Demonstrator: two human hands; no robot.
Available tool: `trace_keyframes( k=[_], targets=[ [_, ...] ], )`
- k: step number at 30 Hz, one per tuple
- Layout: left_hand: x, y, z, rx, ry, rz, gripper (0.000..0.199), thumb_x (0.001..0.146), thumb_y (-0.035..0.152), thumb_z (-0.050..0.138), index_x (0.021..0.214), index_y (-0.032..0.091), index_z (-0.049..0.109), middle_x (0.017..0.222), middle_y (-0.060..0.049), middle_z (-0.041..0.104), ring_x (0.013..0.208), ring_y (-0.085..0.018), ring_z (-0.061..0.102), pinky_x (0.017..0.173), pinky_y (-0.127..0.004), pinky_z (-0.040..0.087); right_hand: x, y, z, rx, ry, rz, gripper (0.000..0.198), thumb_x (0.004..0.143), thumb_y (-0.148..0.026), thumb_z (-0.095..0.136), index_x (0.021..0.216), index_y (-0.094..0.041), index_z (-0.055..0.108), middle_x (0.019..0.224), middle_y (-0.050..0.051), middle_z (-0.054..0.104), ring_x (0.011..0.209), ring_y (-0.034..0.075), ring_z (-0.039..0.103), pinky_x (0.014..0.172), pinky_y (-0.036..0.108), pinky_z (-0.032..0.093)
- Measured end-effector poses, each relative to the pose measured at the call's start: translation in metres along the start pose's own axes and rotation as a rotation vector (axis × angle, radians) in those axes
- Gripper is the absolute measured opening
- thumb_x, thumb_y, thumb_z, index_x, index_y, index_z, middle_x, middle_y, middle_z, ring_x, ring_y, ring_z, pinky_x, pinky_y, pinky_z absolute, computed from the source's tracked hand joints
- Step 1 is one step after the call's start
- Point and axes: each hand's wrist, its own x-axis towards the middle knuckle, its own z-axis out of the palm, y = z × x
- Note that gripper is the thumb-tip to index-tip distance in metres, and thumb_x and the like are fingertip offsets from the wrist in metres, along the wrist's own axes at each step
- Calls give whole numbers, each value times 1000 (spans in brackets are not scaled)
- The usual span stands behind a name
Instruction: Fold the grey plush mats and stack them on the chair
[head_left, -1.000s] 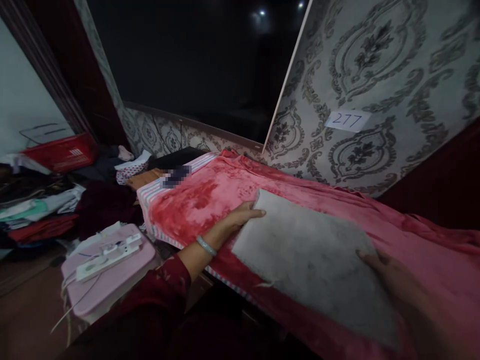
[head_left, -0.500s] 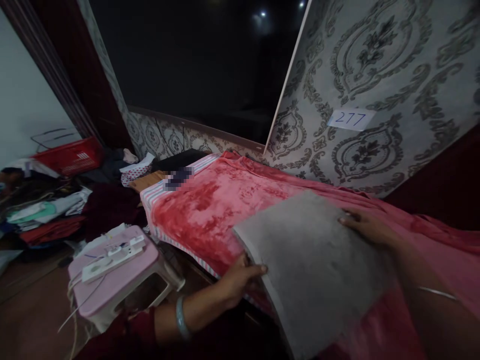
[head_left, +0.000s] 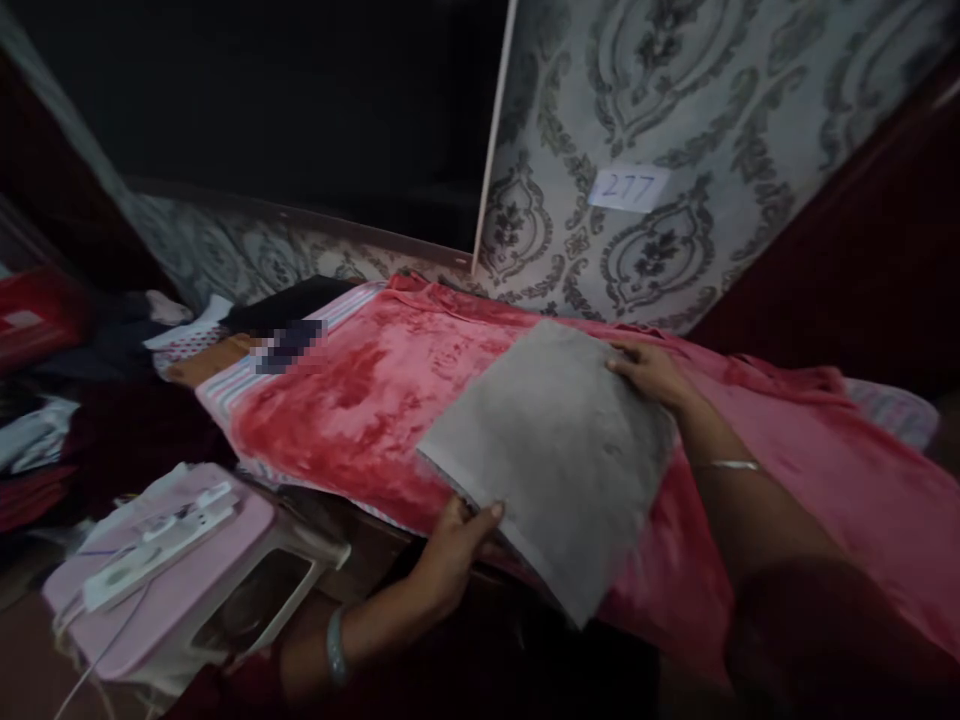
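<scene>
A flat, roughly square piece of grey cloth [head_left: 559, 450] lies tilted over the red and pink plush blanket [head_left: 330, 420], its near corner hanging past the blanket's front edge. My left hand [head_left: 461, 545] pinches the cloth's near left edge, thumb on top and fingers hidden underneath. At the far right edge, my right hand [head_left: 652, 375] grips the cloth, with its fingertips on the upper face. Whether the cloth is folded in layers I cannot tell.
To the left stands a pink plastic stool [head_left: 247, 520] with a white power strip [head_left: 157, 550] and cables on it. Piled clothes [head_left: 37, 435] and a red basket [head_left: 37, 315] lie beyond. A large dark screen [head_left: 300, 110] hangs on the patterned wall [head_left: 652, 260].
The camera view has swung to the right, so stool, screen and blanket appear further left. Both hands still hold the grey cloth, which now shows smaller and farther from the camera.
</scene>
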Motion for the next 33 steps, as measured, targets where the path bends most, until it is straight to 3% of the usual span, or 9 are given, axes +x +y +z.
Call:
trace_keyframes(
  k=[3,7,12,15,17,21,26,29,33],
  targets=[
    [-2,0,-5,-28,-66,-148,56,65,36,92,108,16,62,109,-13,76,91,-28,74,75,-39,62,-6,2,14,-24,253,93,44,73,-28,62,114,-18,76,106,9,78,101,29,69,100,51,52],
    [1,13,-20,-65,-174,-240,41,70,26,88,102,16,65,104,-10,76,94,-26,74,88,-41,60,-56,11,31,64,505,215,48,76,-34,61,119,-16,72,124,15,72,116,30,65,107,51,48],
    [1,22,-21,-100,-182,-256,24,74,23,85,90,17,68,99,-7,76,96,-23,73,95,-41,57,-163,13,47,397,628,420,57,79,-49,65,129,-22,63,144,12,60,133,27,55,118,52,39],
    [0,19,-5,-83,-197,-270,31,75,29,86,99,16,71,110,-11,75,100,-26,72,95,-42,57,-214,-1,57,709,631,557,61,76,-53,73,131,-29,59,148,8,57,135,25,55,118,48,42],
    [0,16,7,-76,-204,-282,38,77,34,85,107,17,71,115,-12,75,106,-29,71,96,-44,58,-232,-14,63,846,604,591,63,75,-55,77,130,-30,57,144,8,61,133,25,58,114,47,46],
    [3,10,21,-65,-121,-274,47,78,33,84,120,21,68,125,-11,72,116,-30,68,95,-43,60,-233,-31,65,939,536,603,63,75,-51,78,131,-35,53,135,4,67,125,23,63,105,44,54],
    [5,8,19,-37,-22,-182,53,72,29,88,119,21,66,127,-10,72,113,-29,69,86,-39,63,-216,-22,61,1001,496,690,70,74,-44,76,137,-33,47,109,2,74,104,23,71,92,41,59],
    [2,9,10,16,-2,-206,46,70,33,90,110,20,69,119,-9,75,104,-29,72,79,-38,64,-207,-8,60,935,531,685,71,75,-43,72,141,-34,44,124,5,70,110,23,69,94,42,58],
    [-6,13,-2,79,-11,-250,46,69,38,90,106,17,71,115,-13,76,101,-33,73,78,-41,64,-180,6,50,479,657,493,72,78,-44,65,145,-28,46,155,9,48,143,25,46,116,45,42]
  ],
)
